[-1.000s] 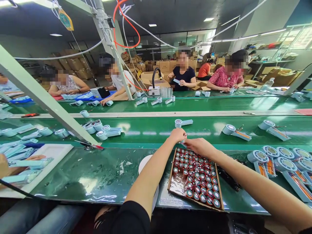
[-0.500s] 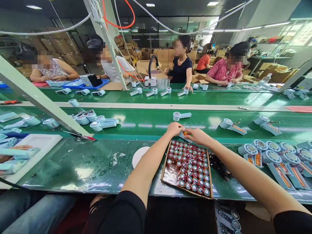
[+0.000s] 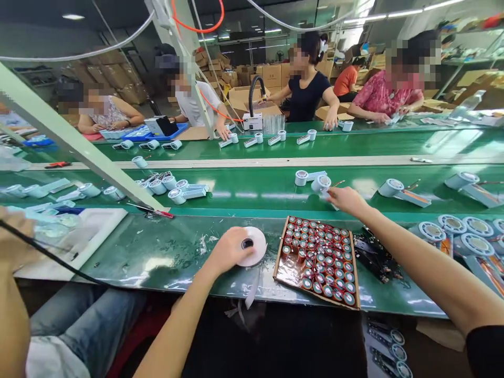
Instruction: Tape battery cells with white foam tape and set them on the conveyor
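The near green glossy workbench [image 3: 157, 262] runs from left to right, and its near edge lies just in front of the person's body. On this bench there is open green surface to the left of the left hand [image 3: 228, 249], up to the white flat board [image 3: 98, 231] at the far left. Behind the bench, a raised edge separates it from the green conveyor belt [image 3: 255, 191], which has free room between the parts lying on it.

The left arm comes from the near side and reaches forward. The left hand lies on the white roll of tape [image 3: 254, 245], with the fingers curled over its left part, so it grips the roll. A loose white strip hangs from the roll over the near edge of the bench.

The right arm comes from the right and stretches far, over the raised edge to the belt. The right hand [image 3: 346, 200] holds with closed fingers a pale blue round fan housing with a handle [image 3: 322, 185]. This part is just beside another pale blue fan part [image 3: 305, 177] to its left, and I cannot tell if they touch.

Between the two hands, on the bench, lies a flat brown cardboard tray [image 3: 281, 273]. It is filled with many small round motors with red wires [image 3: 323, 262], in close rows; the near left corner of the tray is bare. Just to the right of the tray is a heap of small black parts [image 3: 374, 257]. More pale blue round fan bodies [image 3: 452, 226] lie at the right end of the bench.
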A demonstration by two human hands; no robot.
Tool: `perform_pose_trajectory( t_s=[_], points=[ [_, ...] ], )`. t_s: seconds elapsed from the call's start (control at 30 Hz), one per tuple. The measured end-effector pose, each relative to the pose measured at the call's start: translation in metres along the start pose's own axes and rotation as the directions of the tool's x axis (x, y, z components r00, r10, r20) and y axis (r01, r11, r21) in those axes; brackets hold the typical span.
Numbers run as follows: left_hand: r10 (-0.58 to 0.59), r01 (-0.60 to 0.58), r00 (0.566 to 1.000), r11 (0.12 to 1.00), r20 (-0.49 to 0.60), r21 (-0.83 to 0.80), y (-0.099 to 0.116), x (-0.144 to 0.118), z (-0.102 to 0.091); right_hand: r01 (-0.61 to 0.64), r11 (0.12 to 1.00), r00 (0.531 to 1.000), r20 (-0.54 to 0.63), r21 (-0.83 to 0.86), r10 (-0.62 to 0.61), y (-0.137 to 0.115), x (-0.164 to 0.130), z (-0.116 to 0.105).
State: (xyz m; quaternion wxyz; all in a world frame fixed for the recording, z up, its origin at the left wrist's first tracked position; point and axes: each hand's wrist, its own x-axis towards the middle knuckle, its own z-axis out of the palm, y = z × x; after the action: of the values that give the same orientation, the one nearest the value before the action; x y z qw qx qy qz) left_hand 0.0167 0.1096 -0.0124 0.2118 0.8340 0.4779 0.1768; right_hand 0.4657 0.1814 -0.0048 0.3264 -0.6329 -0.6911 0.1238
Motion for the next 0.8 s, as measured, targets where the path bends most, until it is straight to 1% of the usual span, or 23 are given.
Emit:
perform_pose_trajectory(
  t_s=[0.03, 0.07, 0.13, 0.17, 0.2, 0.23, 0.27, 0.3, 0.33, 0.37, 0.4, 0.43, 0.47, 0.5, 0.53, 0.57, 0.6, 0.63, 0.67, 0.7, 0.73, 0.77, 0.8],
  points=[
    [0.017, -0.022, 0.998, 0.996, 0.055, 0.083, -0.011, -0.023, -0.002, -0.028, 1.0, 0.999, -0.031, -0.005, 0.028, 0.0, -0.002, -0.005],
    [0.032, -0.047, 0.995, 0.986, 0.097, 0.157, -0.019, -0.039, -0.003, -0.051, 0.999, 0.998, -0.048, -0.018, 0.05, -0.003, -0.005, -0.01],
    [0.071, -0.101, 0.99, 0.963, 0.124, 0.249, -0.028, -0.058, -0.001, -0.075, 0.996, 0.995, -0.072, -0.038, 0.072, -0.019, -0.013, -0.018],
    [0.097, -0.122, 0.99, 0.955, 0.101, 0.271, -0.028, -0.061, 0.002, -0.072, 0.997, 0.994, -0.079, -0.042, 0.069, -0.032, -0.018, -0.02],
    [0.122, -0.132, 0.991, 0.95, 0.054, 0.282, -0.026, -0.061, 0.005, -0.057, 0.997, 0.996, -0.077, -0.046, 0.053, -0.048, -0.025, -0.022],
    [0.147, -0.136, 0.989, 0.949, -0.016, 0.284, -0.021, -0.061, 0.007, -0.021, 0.999, 0.999, -0.045, -0.042, 0.019, -0.066, -0.034, -0.022],
    [0.17, -0.133, 0.98, 0.95, -0.108, 0.282, -0.014, -0.059, 0.009, 0.026, 1.0, 0.999, 0.021, -0.015, -0.025, -0.086, -0.045, -0.022],
    [0.192, -0.127, 0.957, 0.952, -0.219, 0.28, -0.005, -0.058, 0.01, 0.071, 0.997, 0.99, 0.116, 0.035, -0.074, -0.106, -0.057, -0.021],
    [0.216, -0.123, 0.919, 0.952, -0.33, 0.279, 0.007, -0.058, 0.01, 0.102, 0.987, 0.962, 0.242, 0.121, -0.129, -0.126, -0.071, -0.019],
    [0.248, -0.132, 0.87, 0.95, -0.425, 0.283, 0.019, -0.058, 0.01, 0.094, 0.971, 0.918, 0.359, 0.219, -0.17, -0.145, -0.086, -0.017],
    [0.289, -0.157, 0.82, 0.943, -0.493, 0.293, 0.032, -0.06, 0.009, 0.06, 0.947, 0.863, 0.46, 0.317, -0.209, -0.161, -0.101, -0.014],
    [0.335, -0.191, 0.776, 0.932, -0.535, 0.307, 0.044, -0.061, 0.008, 0.011, 0.916, 0.807, 0.538, 0.402, -0.245, -0.175, -0.115, -0.011],
    [0.375, -0.226, 0.743, 0.92, -0.554, 0.32, 0.055, -0.063, 0.007, -0.038, 0.883, 0.759, 0.588, 0.469, -0.279, -0.186, -0.127, -0.007],
    [0.401, -0.257, 0.723, 0.912, -0.562, 0.32, 0.063, -0.065, 0.006, -0.075, 0.848, 0.712, 0.624, 0.525, -0.323, -0.194, -0.139, -0.003],
    [0.402, -0.276, 0.72, 0.914, -0.566, 0.298, 0.069, -0.066, 0.005, -0.1, 0.816, 0.663, 0.65, 0.57, -0.372, -0.199, -0.148, 0.002],
    [0.357, -0.271, 0.729, 0.934, -0.583, 0.234, 0.072, -0.067, 0.005, -0.105, 0.792, 0.607, 0.669, 0.601, -0.428, -0.203, -0.157, 0.006],
    [0.258, -0.24, 0.748, 0.964, -0.611, 0.114, 0.071, -0.068, 0.005, -0.069, 0.782, 0.551, 0.677, 0.62, -0.488, -0.205, -0.163, 0.009],
    [0.111, -0.189, 0.764, 0.98, -0.635, -0.057, 0.069, -0.067, 0.005, 0.013, 0.785, 0.494, 0.679, 0.619, -0.543, -0.206, -0.168, 0.012],
    [-0.062, -0.133, 0.766, 0.958, -0.64, -0.252, 0.065, -0.067, 0.006, 0.13, 0.793, 0.436, 0.684, 0.596, -0.585, -0.205, -0.17, 0.014],
    [-0.229, -0.086, 0.747, 0.897, -0.624, -0.433, 0.06, -0.067, 0.006, 0.258, 0.792, 0.382, 0.695, 0.553, -0.609, -0.203, -0.17, 0.015],
    [-0.362, -0.058, 0.716, 0.821, -0.596, -0.568, 0.056, -0.067, 0.006, 0.372, 0.782, 0.351, 0.704, 0.5, -0.617, -0.2, -0.168, 0.014],
    [-0.45, -0.049, 0.683, 0.758, -0.576, -0.65, 0.052, -0.067, 0.006, 0.459, 0.773, 0.361, 0.704, 0.437, -0.612, -0.196, -0.163, 0.013],
    [-0.492, -0.045, 0.661, 0.727, -0.566, -0.685, 0.05, -0.069, 0.006, 0.517, 0.775, 0.418, 0.683, 0.363, -0.599, -0.191, -0.156, 0.012]
  ],
)
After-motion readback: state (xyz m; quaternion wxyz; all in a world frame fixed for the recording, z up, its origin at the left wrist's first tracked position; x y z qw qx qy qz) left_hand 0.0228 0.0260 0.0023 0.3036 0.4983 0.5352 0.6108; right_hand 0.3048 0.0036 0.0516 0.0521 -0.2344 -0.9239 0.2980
